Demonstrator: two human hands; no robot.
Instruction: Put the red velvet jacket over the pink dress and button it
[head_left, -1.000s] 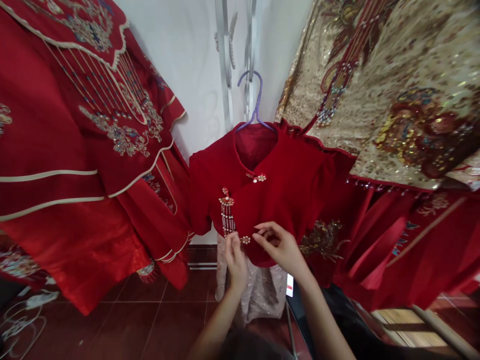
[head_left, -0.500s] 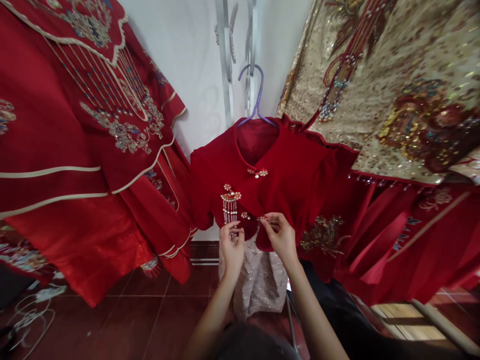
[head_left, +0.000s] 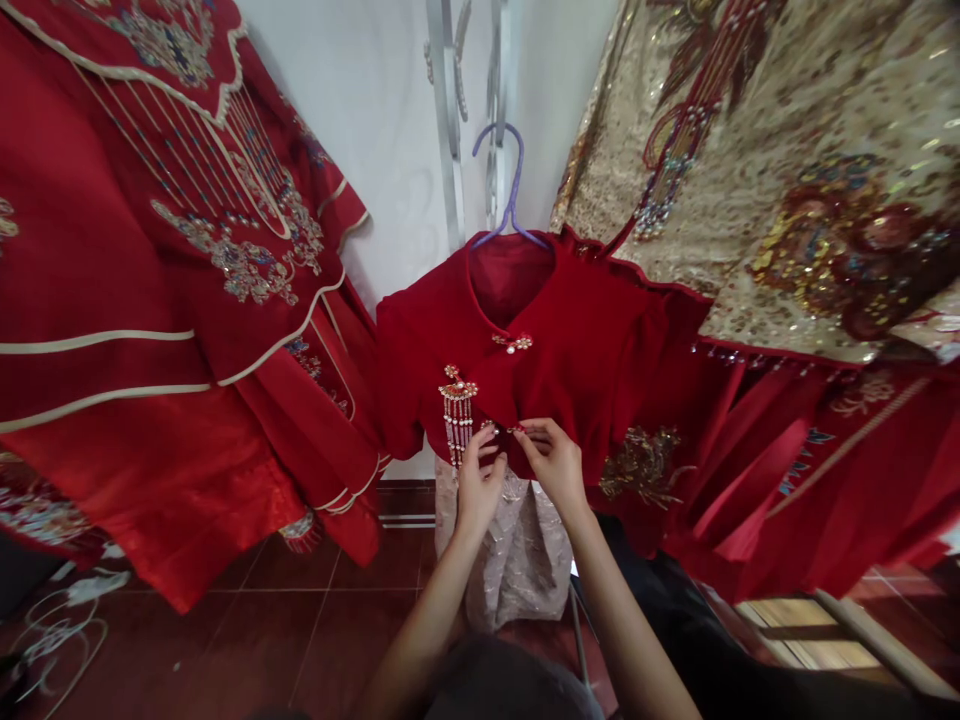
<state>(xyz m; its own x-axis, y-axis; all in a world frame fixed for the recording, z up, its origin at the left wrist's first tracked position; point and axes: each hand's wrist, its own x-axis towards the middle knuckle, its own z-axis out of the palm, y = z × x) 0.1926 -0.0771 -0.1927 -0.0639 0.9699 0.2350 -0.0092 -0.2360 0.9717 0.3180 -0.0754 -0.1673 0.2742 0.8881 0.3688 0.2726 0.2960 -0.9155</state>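
Note:
A short red velvet jacket (head_left: 570, 370) hangs with its front towards me on a purple hanger (head_left: 513, 185). A jewelled frog button (head_left: 512, 343) joins it near the collar. On its left side hangs a beaded tassel brooch (head_left: 457, 410). My left hand (head_left: 480, 490) has its fingertips closed at the lower jewelled frog button (head_left: 489, 427), which they partly cover. My right hand (head_left: 553, 462) pinches the small matching fastener (head_left: 516, 430) at the other front edge. A narrow gap separates the two hands. A pale pink, glittery skirt (head_left: 517, 570) hangs below the jacket.
Red embroidered robes (head_left: 150, 330) with cream piping hang on the left. A gold sequinned garment (head_left: 750, 200) and red pleated cloth (head_left: 735, 480) hang at right. A metal rack (head_left: 447, 130) stands behind the jacket. White cables (head_left: 56, 640) lie on the tiled floor.
My left hand has moved up and right, from beside the tassel to the lower frog button. My right hand has drawn its fastener slightly up and left, bringing the front edges closer.

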